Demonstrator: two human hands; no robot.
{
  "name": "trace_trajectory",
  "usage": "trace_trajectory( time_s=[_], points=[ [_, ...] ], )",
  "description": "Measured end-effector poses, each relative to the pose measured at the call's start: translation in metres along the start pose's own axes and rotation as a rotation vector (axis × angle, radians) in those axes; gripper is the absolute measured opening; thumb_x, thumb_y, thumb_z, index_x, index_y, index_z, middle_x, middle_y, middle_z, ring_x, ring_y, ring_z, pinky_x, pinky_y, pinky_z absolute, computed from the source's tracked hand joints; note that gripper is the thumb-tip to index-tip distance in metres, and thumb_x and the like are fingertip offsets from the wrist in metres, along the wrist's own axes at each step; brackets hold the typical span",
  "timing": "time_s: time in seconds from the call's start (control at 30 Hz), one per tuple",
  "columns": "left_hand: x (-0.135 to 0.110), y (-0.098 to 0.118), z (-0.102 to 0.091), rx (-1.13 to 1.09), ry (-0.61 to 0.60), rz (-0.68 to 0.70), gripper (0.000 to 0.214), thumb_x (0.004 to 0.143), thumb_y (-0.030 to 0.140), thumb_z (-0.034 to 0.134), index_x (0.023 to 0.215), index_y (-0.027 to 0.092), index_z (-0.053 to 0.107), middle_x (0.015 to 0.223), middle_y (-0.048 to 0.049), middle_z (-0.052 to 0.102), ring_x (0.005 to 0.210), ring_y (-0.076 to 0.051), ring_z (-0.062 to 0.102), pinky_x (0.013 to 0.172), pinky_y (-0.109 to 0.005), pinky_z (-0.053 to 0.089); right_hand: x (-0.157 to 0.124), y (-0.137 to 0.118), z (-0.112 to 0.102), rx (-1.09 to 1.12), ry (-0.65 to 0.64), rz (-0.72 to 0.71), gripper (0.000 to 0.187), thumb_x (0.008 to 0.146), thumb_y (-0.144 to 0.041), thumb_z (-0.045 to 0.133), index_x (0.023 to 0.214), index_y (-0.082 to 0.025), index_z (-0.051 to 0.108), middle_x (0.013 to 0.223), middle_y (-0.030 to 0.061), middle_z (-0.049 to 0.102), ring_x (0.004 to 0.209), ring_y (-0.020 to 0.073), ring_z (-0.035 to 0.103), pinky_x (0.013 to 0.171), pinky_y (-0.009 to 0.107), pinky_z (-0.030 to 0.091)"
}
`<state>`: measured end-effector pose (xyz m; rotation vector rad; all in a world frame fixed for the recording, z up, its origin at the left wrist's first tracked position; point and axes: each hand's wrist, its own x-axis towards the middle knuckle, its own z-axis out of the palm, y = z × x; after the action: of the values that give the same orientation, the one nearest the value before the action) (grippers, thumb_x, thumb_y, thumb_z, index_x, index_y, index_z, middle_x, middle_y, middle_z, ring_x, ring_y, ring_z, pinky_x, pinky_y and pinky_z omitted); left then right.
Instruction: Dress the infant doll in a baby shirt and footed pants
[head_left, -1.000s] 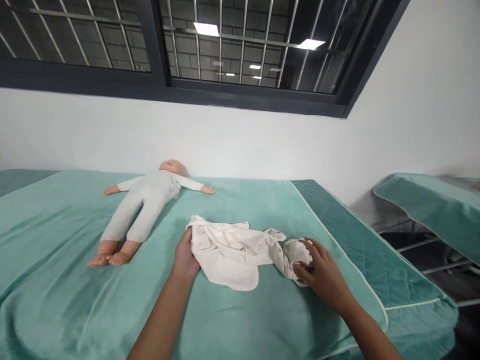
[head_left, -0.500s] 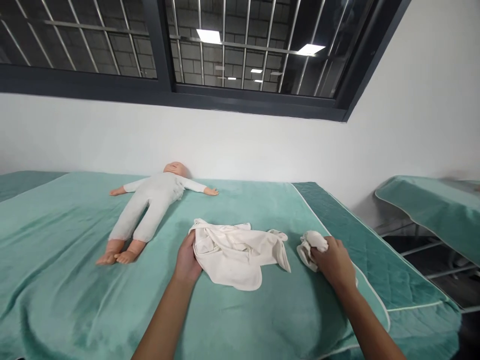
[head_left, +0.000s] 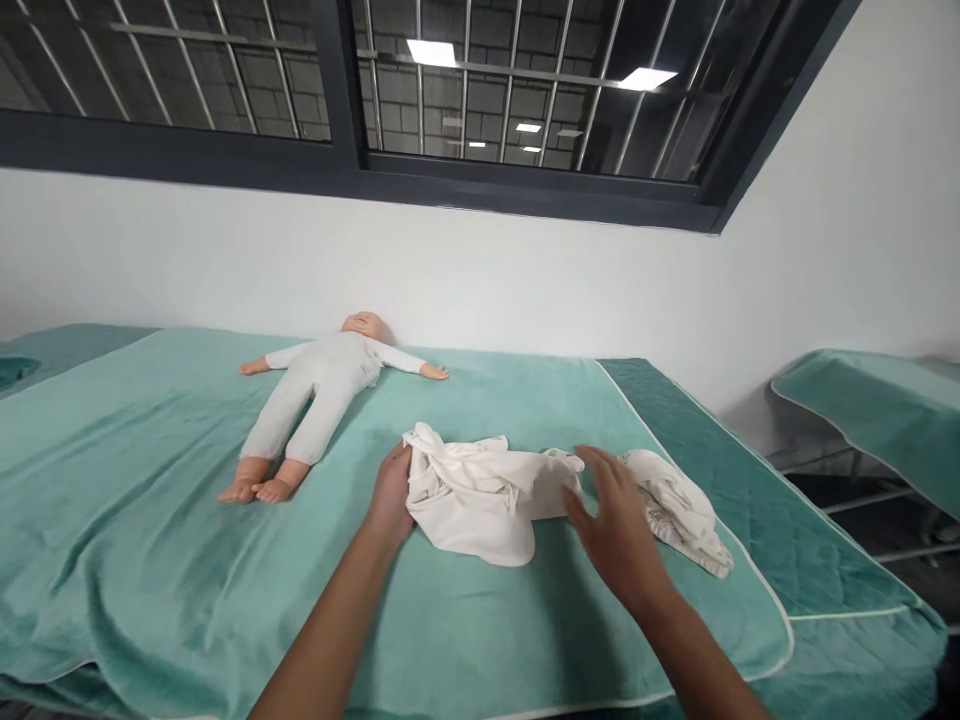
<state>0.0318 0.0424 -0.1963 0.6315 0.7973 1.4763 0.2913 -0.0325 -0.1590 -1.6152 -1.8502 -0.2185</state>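
A crumpled white baby garment (head_left: 472, 500) lies in front of me on the green blanket (head_left: 480, 640). My left hand (head_left: 391, 495) grips its left edge, the fingers partly hidden behind the cloth. At the garment's right end is my right hand (head_left: 613, 525), thumb and fingers spread around the cloth's tip without closing on it; whether they touch it I cannot tell. Just right of that hand rests a second bunched white cloth piece (head_left: 682, 510), with a faint print. Farther back on the left, a baby doll (head_left: 330, 372) in a white cloth body lies on its back, arms stretched out.
Behind the bed stands a white wall (head_left: 525, 290) below a dark-framed window (head_left: 517, 180) with metal bars. A darker green quilted cover (head_left: 795, 540) shows along the right edge. Farther right is another green-covered bed (head_left: 885, 410) with a metal frame.
My right hand has let go of the second white cloth, which now lies on the blanket, and moved left to the garment's right end. My left hand keeps its grip. The view has shifted slightly.
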Motion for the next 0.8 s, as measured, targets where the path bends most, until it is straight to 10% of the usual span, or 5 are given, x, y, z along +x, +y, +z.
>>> trace_trajectory(
  time_s=[0.3,0.53,0.8],
  points=[
    [-0.049,0.085,0.057,0.587,-0.187,0.227,0.014,0.080,0.032,0.063,0.084,0.020,0.065,0.072,0.0039,0.059,0.066,-0.012,0.051,0.060,-0.021,0.038,0.065,-0.092,0.025,-0.017,-0.177,-0.265,0.019,0.098,-0.023,0.046,0.103,-0.022,0.065,0.094,0.0034,0.072,0.087,0.0197,0.066,0.077,0.030,0.045],
    [-0.061,0.140,0.060,1.525,0.075,0.852,0.013,0.084,0.021,0.055,0.092,0.022,0.065,0.087,0.0007,0.069,0.077,-0.018,0.060,0.064,-0.027,0.036,0.114,-0.061,-0.025,-0.078,0.100,-0.298,0.034,0.091,-0.013,0.044,0.115,-0.021,0.068,0.108,0.0053,0.074,0.095,0.0190,0.068,0.076,0.027,0.047],
    [-0.068,0.133,0.057,1.659,0.383,1.090,0.021,0.084,0.014,0.054,0.099,0.024,0.062,0.093,0.0004,0.066,0.079,-0.016,0.061,0.055,-0.027,0.029,0.113,-0.029,-0.077,0.187,0.216,-0.100,0.039,0.079,-0.011,0.048,0.105,-0.027,0.072,0.100,0.0011,0.076,0.088,0.0212,0.069,0.078,0.032,0.052]
  ],
)
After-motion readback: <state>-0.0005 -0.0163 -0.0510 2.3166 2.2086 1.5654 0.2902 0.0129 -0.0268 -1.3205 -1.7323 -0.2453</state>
